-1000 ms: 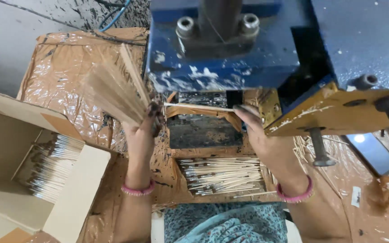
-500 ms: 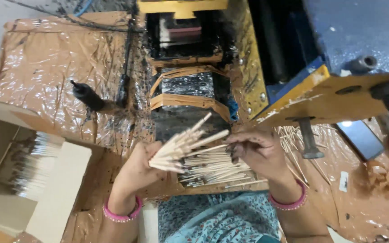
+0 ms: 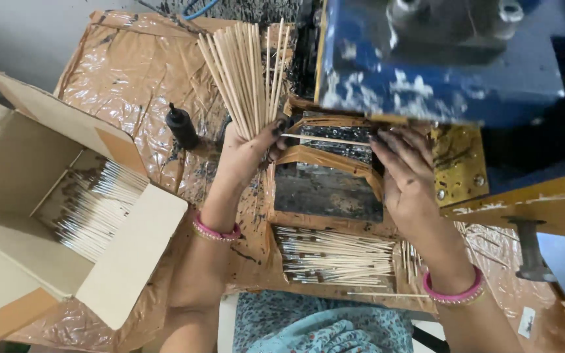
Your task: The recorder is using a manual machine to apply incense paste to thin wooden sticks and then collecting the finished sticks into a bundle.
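Raised from the tray since half a second ago, the left hand (image 3: 246,153) now grips a fan of bare sticks (image 3: 246,72) upright beside the open carton (image 3: 67,216); one stick (image 3: 325,139) spans to the right hand (image 3: 407,176), pinched at its tip over the black mould (image 3: 328,189); finished sticks (image 3: 335,256) lie below as before.

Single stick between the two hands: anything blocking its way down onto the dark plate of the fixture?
Nothing visible does. The single stick spans from the left hand, which also grips the fanned bundle of sticks, to the right hand. It lies across the fixture's upper part; the dark plate below is bare.
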